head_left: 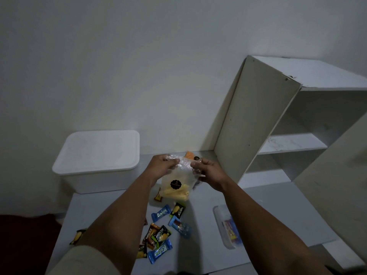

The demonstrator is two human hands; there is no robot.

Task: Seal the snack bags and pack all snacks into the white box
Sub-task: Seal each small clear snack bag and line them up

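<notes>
A clear snack bag (176,185) with a round black label and yellow tube snacks hangs above the table. My left hand (161,165) and my right hand (207,168) both pinch its crumpled top edge. The white box (97,155) stands at the back left with its lid on. Several small wrapped snacks lie below the bag, among them a blue one (161,213), a green-black one (178,210) and a pile (157,241) near my left forearm. Another bag with orange contents (189,155) peeks out behind my hands.
A white shelf unit (278,126) stands at the right on the grey table (268,205). A clear small container (226,227) with colourful items lies at the right front. One wrapped snack (77,236) sits near the table's left edge.
</notes>
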